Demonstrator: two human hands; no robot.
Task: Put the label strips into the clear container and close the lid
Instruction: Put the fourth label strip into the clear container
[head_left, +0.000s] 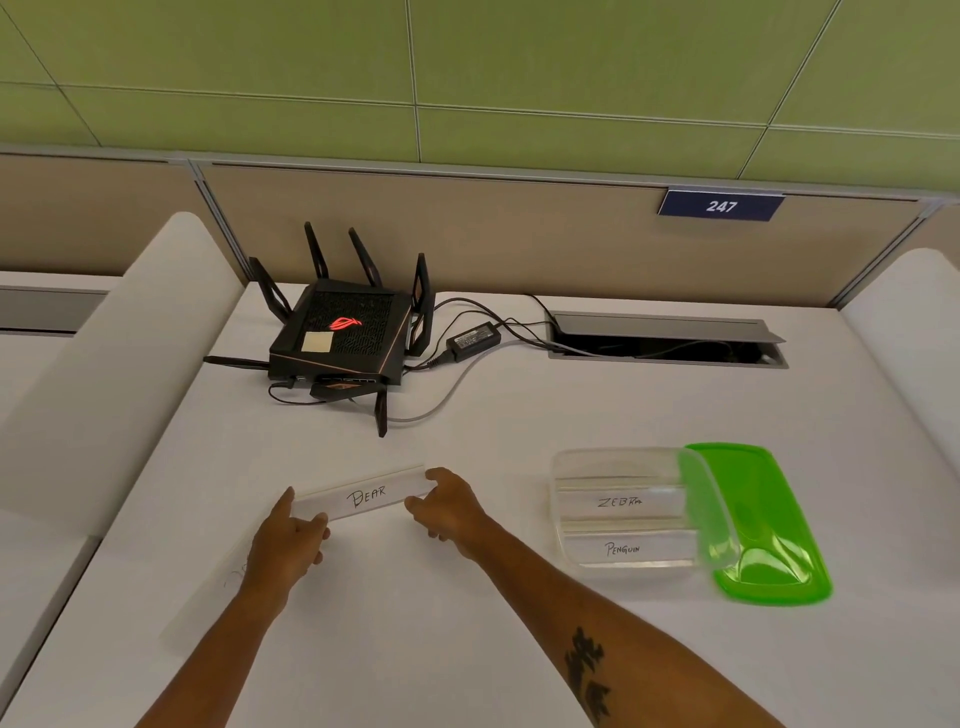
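Observation:
A white label strip marked "BEAR" (363, 496) is held just above the white desk. My left hand (288, 540) pinches its left end and my right hand (449, 501) pinches its right end. Another strip (208, 597) lies flat on the desk under my left wrist, its writing mostly hidden. To the right stands the clear container (566, 519), open, with strips marked "ZEBRA" (621, 501) and "PENGUIN" (623, 549) lying in it. The green lid (769, 525) leans under the container's right side.
A black router (340, 338) with antennas, a power brick (472, 340) and cables sit at the back of the desk. An open cable hatch (665, 340) lies at the back right. White dividers rise on both sides.

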